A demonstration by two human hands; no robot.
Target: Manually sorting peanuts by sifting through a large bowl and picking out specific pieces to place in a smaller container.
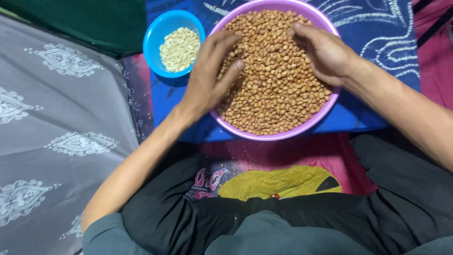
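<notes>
Head view, looking down at a seated person's lap.

Grey patterned cloth (56,132) covers the whole 9 o'clock side. Blue patterned cloth (377,42) lies under the bowls toward 12 to 1 o'clock; a pink printed mat (302,156) shows at centre, near the person's dark trousers (401,189) at 5 o'clock.

Purple bowl (278,136) sits at 12 o'clock, filled nearly to the rim with brown unpeeled peanuts (278,89).

Left hand (207,75) rests on the bowl's 9 o'clock edge, palm down, fingers loosely spread across the nuts, thumb touching them. Whether it pinches any cannot be told.

Right hand (325,52) lies on the nuts at the bowl's 2 o'clock side, fingers curled together, tips dug into the pile.

Small blue bowl (155,33) stands just beside the purple one, at its 10 o'clock, holding pale peeled peanuts (179,48).
</notes>
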